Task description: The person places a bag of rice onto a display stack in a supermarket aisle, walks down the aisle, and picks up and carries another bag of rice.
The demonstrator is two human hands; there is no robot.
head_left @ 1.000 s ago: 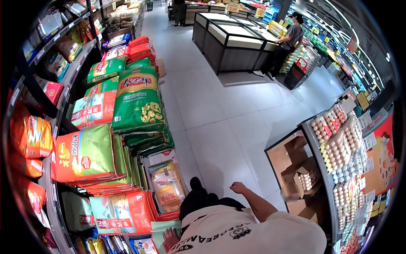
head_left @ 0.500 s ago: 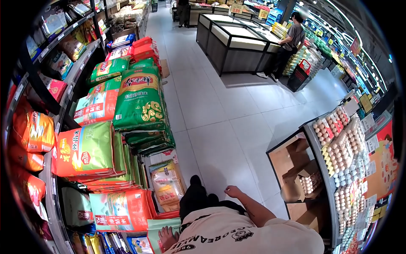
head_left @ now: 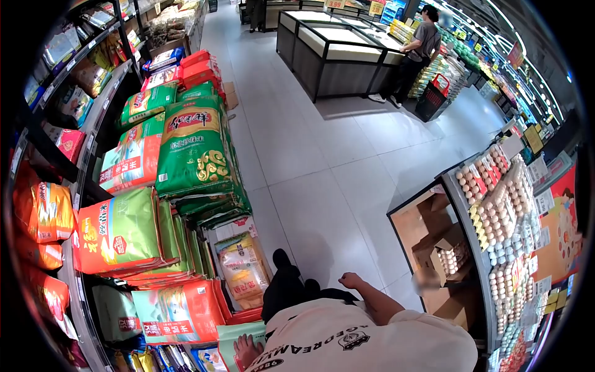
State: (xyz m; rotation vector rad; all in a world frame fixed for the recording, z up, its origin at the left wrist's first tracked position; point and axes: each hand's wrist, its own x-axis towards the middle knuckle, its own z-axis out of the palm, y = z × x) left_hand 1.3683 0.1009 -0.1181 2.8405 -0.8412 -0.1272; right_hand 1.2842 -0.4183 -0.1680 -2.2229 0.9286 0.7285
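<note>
My left hand (head_left: 248, 350) lies with its fingers spread on a pale green bag (head_left: 228, 338) at the bottom of the view. Just above it is a red and light green rice bag (head_left: 180, 312). My right hand (head_left: 351, 281) hangs in front of my body over the floor, its fingers curled, touching no goods. Whether it holds something small is hidden. Left of my feet, a yellow and white bag (head_left: 242, 266) lies in a low box. Stacks of green rice bags (head_left: 192, 149) and green and red bags (head_left: 121, 229) stand farther up.
Shelves (head_left: 93, 133) with packages run along the left. Egg trays (head_left: 499, 217) fill a stand at the right, with cardboard boxes (head_left: 443, 257) inside it. A black-framed display (head_left: 347, 65) stands ahead; a person (head_left: 423, 53) is beside it, near a black basket (head_left: 432, 99).
The view has shifted slightly, turning a little. My left hand stays on the pale green bag, and my right hand keeps its curled pose.
</note>
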